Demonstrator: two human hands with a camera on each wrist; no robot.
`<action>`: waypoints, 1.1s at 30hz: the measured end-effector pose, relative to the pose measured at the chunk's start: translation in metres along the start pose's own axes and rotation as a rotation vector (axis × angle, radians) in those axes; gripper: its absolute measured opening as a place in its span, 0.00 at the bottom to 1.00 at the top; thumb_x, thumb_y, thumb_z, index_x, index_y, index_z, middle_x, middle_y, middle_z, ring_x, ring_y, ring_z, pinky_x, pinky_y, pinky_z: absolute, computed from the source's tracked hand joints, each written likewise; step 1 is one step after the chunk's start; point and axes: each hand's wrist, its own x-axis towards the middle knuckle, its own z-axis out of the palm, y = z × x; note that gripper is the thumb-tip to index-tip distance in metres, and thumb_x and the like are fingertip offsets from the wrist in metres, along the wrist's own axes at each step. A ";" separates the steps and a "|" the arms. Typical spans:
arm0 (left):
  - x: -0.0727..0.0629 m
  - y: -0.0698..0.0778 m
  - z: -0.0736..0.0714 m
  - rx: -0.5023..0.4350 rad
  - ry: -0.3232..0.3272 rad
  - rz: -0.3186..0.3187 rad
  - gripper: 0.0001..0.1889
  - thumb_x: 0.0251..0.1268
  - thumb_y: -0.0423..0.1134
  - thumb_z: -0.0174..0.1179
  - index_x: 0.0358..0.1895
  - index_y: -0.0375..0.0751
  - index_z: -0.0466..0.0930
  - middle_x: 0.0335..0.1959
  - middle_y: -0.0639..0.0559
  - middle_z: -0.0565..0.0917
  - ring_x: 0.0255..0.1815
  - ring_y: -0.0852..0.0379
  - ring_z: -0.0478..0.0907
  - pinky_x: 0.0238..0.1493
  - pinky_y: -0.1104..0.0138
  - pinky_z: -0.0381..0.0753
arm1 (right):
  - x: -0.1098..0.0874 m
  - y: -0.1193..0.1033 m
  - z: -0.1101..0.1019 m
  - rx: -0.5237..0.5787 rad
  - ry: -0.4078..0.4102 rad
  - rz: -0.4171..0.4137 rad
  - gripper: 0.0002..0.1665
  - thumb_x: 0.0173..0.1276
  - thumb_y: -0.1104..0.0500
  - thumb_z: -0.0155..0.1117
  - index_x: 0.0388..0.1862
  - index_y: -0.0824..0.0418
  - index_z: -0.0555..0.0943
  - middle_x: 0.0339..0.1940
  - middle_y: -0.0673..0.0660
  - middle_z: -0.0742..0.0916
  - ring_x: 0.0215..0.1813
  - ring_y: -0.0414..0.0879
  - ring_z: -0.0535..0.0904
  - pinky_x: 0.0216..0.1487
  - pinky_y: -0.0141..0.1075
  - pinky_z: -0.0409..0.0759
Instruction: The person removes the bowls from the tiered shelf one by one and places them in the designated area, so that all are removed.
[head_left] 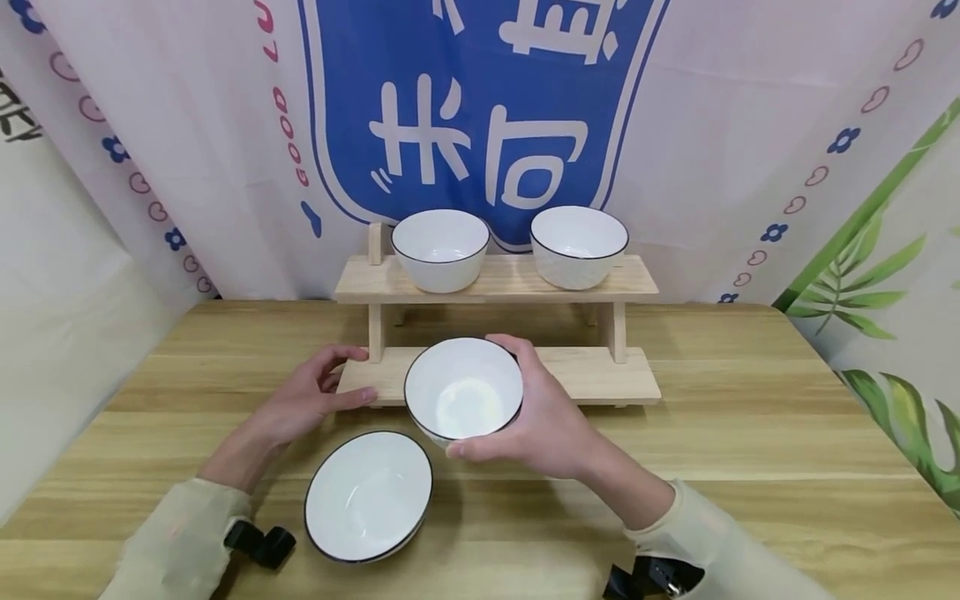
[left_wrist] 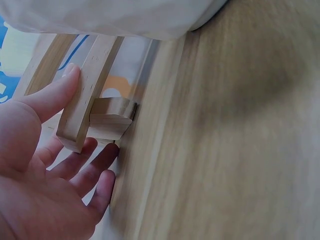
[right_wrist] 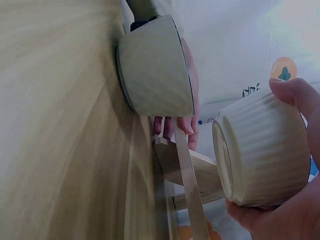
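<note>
A white bowl with a dark rim (head_left: pixel 463 387) is gripped by my right hand (head_left: pixel 551 421), thumb at the near side and fingers round the far side. It is held over the front of the lower board of a two-tier wooden rack (head_left: pixel 600 375); the right wrist view shows the bowl's ribbed wall (right_wrist: pixel 265 150) tilted and off the board. My left hand (head_left: pixel 303 396) holds the left end of that board, its thumb on top and fingers about the end, as the left wrist view shows. A second white bowl (head_left: pixel 367 496) stands on the table below my left hand.
Two similar bowls, one at the left (head_left: pixel 441 242) and one at the right (head_left: pixel 579 237), stand on the rack's upper board (head_left: pixel 510 279). Behind the wooden table (head_left: pixel 750 450) hangs a printed curtain (head_left: pixel 712 150).
</note>
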 end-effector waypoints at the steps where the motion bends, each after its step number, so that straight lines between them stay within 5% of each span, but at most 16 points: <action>1: 0.001 0.000 0.000 -0.003 0.000 0.001 0.38 0.72 0.48 0.72 0.77 0.40 0.64 0.86 0.36 0.56 0.85 0.23 0.54 0.81 0.31 0.55 | -0.001 0.001 -0.001 0.001 -0.002 0.004 0.72 0.44 0.53 0.93 0.83 0.53 0.58 0.74 0.56 0.78 0.65 0.53 0.83 0.65 0.47 0.83; 20: 0.000 0.001 0.001 -0.016 0.008 -0.003 0.37 0.72 0.48 0.72 0.76 0.41 0.64 0.86 0.37 0.57 0.84 0.26 0.58 0.81 0.33 0.57 | -0.024 0.013 -0.012 0.070 -0.090 -0.030 0.70 0.42 0.58 0.93 0.80 0.54 0.60 0.73 0.57 0.78 0.66 0.54 0.82 0.66 0.49 0.82; 33: -0.003 -0.002 0.000 -0.026 0.010 0.007 0.37 0.72 0.47 0.72 0.77 0.41 0.64 0.85 0.37 0.59 0.84 0.27 0.59 0.80 0.34 0.59 | -0.038 0.039 -0.021 0.075 -0.208 -0.016 0.66 0.47 0.57 0.91 0.80 0.55 0.60 0.74 0.59 0.76 0.68 0.55 0.80 0.64 0.39 0.83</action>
